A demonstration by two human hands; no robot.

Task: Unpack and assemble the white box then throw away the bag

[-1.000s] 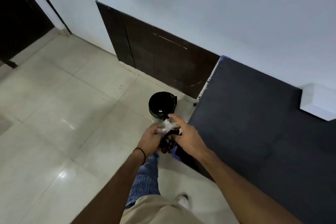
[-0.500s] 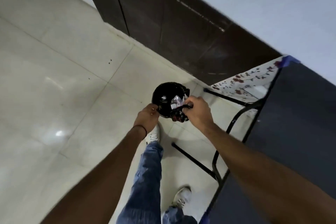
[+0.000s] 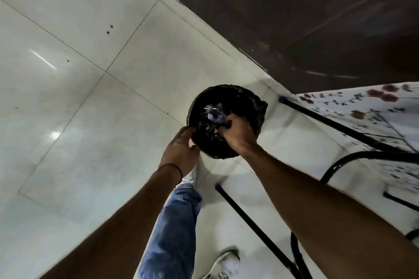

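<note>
A round black bin [image 3: 247,102] lined with a black bag stands on the pale floor by the dark wall panel. My right hand [image 3: 238,133] is inside its mouth, fingers closed on a crumpled clear and dark bag [image 3: 213,115] pushed down into the bin. My left hand [image 3: 181,149] rests on the bin's near rim with its fingers curled over the edge. The white box is not in view.
A table with black metal legs [image 3: 353,156] and a floral cloth [image 3: 374,106] stands to the right of the bin. The dark wall panel [image 3: 317,18] runs behind. My jeans leg [image 3: 174,222] and white shoes are below the bin. Pale floor tiles [image 3: 79,97] spread left.
I have bent down and closer to the bin. My right hand has carried the crumpled bag from above the rim down into the bin, and my left hand moved onto the rim.
</note>
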